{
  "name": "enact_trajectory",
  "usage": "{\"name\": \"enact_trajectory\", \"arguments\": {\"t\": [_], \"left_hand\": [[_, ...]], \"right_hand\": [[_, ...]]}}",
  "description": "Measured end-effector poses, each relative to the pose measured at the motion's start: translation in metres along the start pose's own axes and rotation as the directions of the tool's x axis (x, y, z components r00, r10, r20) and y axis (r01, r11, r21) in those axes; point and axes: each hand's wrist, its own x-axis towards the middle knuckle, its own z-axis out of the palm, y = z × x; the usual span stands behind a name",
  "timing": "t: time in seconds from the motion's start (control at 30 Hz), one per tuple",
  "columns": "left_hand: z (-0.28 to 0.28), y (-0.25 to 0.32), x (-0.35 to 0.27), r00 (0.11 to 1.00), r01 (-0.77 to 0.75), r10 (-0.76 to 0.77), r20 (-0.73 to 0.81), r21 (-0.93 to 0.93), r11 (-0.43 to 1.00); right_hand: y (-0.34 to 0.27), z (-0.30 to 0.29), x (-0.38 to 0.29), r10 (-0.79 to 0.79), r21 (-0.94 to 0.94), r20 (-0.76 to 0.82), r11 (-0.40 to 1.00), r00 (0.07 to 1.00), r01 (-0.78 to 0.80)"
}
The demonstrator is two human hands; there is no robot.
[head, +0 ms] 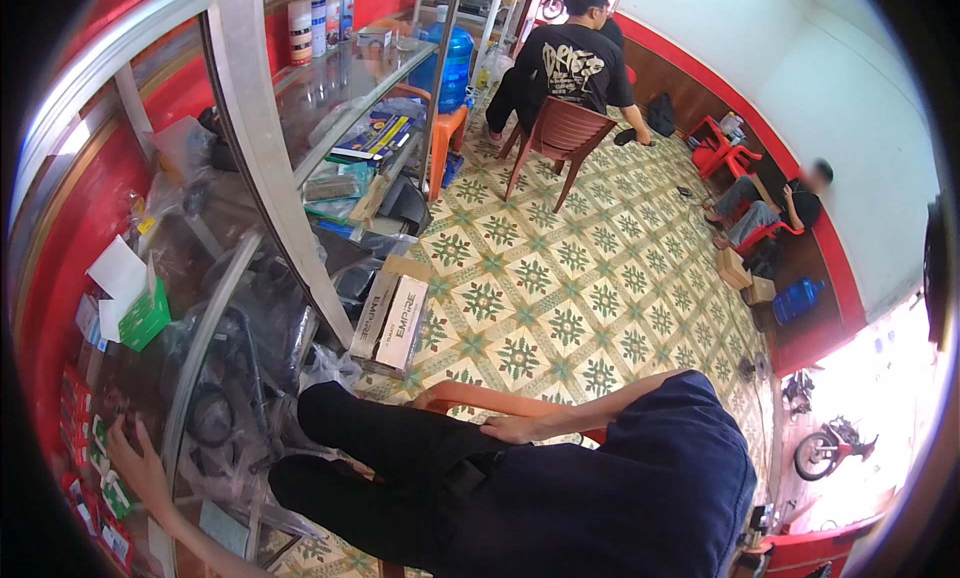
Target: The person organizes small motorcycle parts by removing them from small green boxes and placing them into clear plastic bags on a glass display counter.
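Observation:
My left hand (139, 458) reaches over the glass display cabinet (214, 308) at the lower left, fingers apart. I see nothing held in it. Beside its fingers lie small green-and-white boxes (100, 435) and red blister packs (75, 405). My right hand (514, 428) rests on top of my thigh in black trousers (390, 428); how its fingers are curled is hard to make out. Farther up the cabinet stands an opened green-and-white carton (146, 315) with its flaps raised. Plastic-wrapped parts (217, 413) fill the space behind the glass near my knees.
Cardboard boxes (390, 315) bearing print stand on the tiled floor (555, 278) by the cabinet. Spray cans (319, 27) are on the upper glass shelf. A person (577, 60) sits on a brown plastic chair (562, 132); another person (802, 203) sits along the right wall.

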Motion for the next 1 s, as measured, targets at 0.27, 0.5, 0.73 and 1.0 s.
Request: {"name": "enact_trajectory", "arguments": {"t": [0.27,0.5,0.73,1.0], "left_hand": [[-0.01,0.025,0.002,0.999,-0.044,0.044,-0.002,-0.023,0.999],[-0.05,-0.051,-0.017,0.939,0.26,-0.238,-0.249,0.058,0.964],[-0.067,-0.078,-0.056,0.874,0.476,-0.432,-0.224,0.209,0.855],[-0.068,-0.031,-0.069,0.795,0.553,-0.462,-0.393,0.157,0.819]], "right_hand": [[-0.006,-0.001,0.006,0.041,0.061,0.068,0.997,0.997,-0.046],[-0.039,0.004,-0.005,-0.188,-0.253,0.054,0.947,0.981,0.195],[-0.15,0.009,-0.03,-0.611,-0.257,0.429,0.624,0.666,0.738],[-0.409,0.033,-0.01,-0.926,-0.219,0.377,-0.106,-0.016,0.97]]}}
